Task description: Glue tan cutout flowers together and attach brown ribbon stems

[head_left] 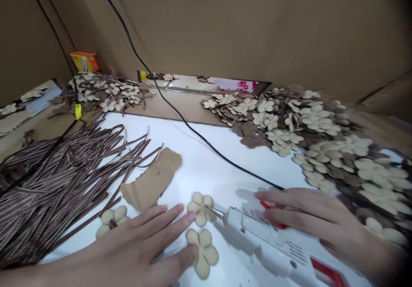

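Observation:
A white hot glue gun with a red trigger lies across the lower right, gripped by my right hand. Its metal nozzle reaches the beige flower-shaped cutout. My left hand lies flat on the white surface with its fingers apart. Its fingertips touch that flower, and its thumb rests against a second beige flower. Just past the fingers sits a third flower, partly hidden by the hand, with a bit of striped ribbon on its middle.
A heap of brown striped ribbon strips fills the left, beside a torn cardboard scrap. Large piles of flower cutouts spread over the right and back left. A black cable crosses the white table. Cardboard walls surround it.

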`<state>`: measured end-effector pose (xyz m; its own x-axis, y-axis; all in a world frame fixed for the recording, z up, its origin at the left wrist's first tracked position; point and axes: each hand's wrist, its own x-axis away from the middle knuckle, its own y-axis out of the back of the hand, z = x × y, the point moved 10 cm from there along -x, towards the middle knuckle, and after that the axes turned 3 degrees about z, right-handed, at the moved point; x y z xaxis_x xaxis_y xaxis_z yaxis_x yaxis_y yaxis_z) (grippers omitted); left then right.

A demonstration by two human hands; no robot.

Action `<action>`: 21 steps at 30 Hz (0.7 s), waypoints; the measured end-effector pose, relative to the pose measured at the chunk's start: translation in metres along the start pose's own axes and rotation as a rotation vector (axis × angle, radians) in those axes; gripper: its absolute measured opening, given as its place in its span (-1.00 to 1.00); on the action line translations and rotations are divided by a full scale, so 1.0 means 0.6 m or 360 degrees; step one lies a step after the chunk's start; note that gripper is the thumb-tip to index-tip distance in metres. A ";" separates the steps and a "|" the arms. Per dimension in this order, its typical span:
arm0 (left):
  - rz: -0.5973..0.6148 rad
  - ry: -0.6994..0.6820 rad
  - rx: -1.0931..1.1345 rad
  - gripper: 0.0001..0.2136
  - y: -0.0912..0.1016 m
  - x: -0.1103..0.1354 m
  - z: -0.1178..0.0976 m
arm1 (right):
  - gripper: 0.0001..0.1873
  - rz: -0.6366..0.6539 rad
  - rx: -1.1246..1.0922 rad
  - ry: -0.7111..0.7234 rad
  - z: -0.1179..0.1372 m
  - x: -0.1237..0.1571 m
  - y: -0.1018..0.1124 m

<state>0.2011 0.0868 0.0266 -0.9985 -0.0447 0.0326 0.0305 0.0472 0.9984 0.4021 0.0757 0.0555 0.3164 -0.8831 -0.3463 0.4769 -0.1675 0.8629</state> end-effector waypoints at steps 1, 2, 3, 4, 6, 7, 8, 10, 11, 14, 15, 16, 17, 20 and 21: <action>0.0007 0.0039 0.0021 -0.55 -0.002 0.000 0.002 | -0.70 0.0083 0.0099 0.0146 0.012 0.001 -0.008; 0.0014 0.0077 0.0044 -0.53 -0.004 0.001 0.003 | -0.69 0.0189 0.0207 0.0309 0.025 0.004 -0.019; 0.0021 0.0112 0.0063 -0.51 -0.006 0.001 0.004 | -0.68 0.0245 0.0299 0.0410 0.031 0.008 -0.024; 0.0028 0.0135 0.0079 -0.49 -0.007 0.002 0.004 | -0.67 0.0250 0.0349 0.0432 0.030 0.009 -0.024; 0.0041 0.0154 0.0102 -0.49 -0.009 0.002 0.002 | -0.65 0.0259 0.0378 0.0444 0.028 0.010 -0.023; 0.0046 0.0160 0.0111 -0.49 -0.008 0.002 0.002 | -0.65 0.0261 0.0377 0.0459 0.029 0.010 -0.023; 0.0048 0.0165 0.0120 -0.49 -0.007 0.002 0.002 | -0.65 0.0263 0.0374 0.0464 0.030 0.010 -0.023; 0.0051 0.0171 0.0131 -0.49 -0.005 0.001 0.002 | -0.66 0.0266 0.0362 0.0462 0.033 0.008 -0.023; 0.0052 0.0173 0.0129 -0.49 -0.004 0.001 0.002 | -0.66 0.0265 0.0352 0.0465 0.035 0.006 -0.023; 0.0062 0.0172 0.0102 -0.47 -0.003 0.001 0.001 | -0.58 0.0259 0.0322 0.0469 0.039 0.002 -0.023; 0.0065 0.0172 0.0092 -0.46 -0.004 0.002 0.001 | -0.55 0.0265 0.0324 0.0482 0.041 0.001 -0.024; 0.0064 0.0173 0.0087 -0.46 -0.004 0.002 0.001 | -0.51 0.0280 0.0338 0.0488 0.042 0.001 -0.026; 0.0059 0.0175 0.0087 -0.46 -0.004 0.002 0.001 | -0.48 0.0296 0.0358 0.0492 0.043 0.001 -0.029; 0.0011 0.0183 0.0107 -0.51 0.001 0.003 0.002 | -0.45 0.0364 0.0408 0.0496 0.042 0.004 -0.037; -0.0012 0.0185 0.0112 -0.53 0.003 0.004 0.002 | -0.46 0.0367 0.0415 0.0488 0.041 0.005 -0.037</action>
<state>0.1988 0.0883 0.0283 -0.9864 -0.1605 0.0342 0.0155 0.1160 0.9931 0.3724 0.0661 0.0442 0.6369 -0.7463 -0.1936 0.1558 -0.1213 0.9803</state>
